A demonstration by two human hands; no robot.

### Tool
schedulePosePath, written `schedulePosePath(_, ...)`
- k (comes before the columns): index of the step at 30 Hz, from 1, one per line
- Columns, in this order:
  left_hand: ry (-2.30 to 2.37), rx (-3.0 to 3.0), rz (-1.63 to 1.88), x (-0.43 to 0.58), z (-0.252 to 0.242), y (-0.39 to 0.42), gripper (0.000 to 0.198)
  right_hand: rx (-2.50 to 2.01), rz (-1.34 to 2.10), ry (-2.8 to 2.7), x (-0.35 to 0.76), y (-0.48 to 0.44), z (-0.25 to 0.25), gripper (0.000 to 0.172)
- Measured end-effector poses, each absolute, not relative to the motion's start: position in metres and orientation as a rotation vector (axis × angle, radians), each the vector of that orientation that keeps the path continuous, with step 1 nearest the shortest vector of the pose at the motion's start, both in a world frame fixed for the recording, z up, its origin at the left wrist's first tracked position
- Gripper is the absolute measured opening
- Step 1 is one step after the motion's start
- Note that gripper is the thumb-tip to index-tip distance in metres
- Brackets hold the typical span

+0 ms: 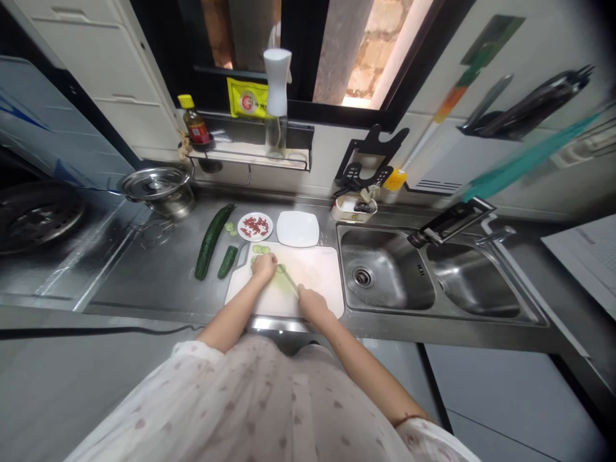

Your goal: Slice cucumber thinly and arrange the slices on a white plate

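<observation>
A white cutting board (322,276) lies on the steel counter in front of me. My right hand (312,303) is wrapped round the handle of a knife (289,280), whose blade points up and left across the board. My left hand (264,265) is closed, fingertips down on the board close to the blade's tip, over cucumber that it mostly hides. A thin green slice (281,268) shows between the fingertips and the blade. Several cucumber slices (261,249) lie behind my left hand. Left of the board are a cut cucumber piece (227,262) and a long cucumber (212,244).
Behind the board stand a plate of chopped red pieces (255,227) and a white square dish (298,229). A double sink (385,269) adjoins on the right. A lidded steel pot (158,189) is at back left; a rack (250,156) holds bottles.
</observation>
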State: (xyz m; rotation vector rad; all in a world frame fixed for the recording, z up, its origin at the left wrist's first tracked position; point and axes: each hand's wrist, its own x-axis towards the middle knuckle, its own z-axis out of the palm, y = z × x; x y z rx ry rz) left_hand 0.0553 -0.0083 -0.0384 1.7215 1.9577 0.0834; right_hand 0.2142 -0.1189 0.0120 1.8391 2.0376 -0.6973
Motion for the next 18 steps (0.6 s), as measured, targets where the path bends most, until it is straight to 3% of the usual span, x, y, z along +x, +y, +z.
schedulePosePath(18, 1.95, 1.733, 0.056, 0.0533, -0.0473, -0.0017, 0.018, 1.832, -0.727, 2.019, 0.2117, -0.1138, 0.0197, 0.03)
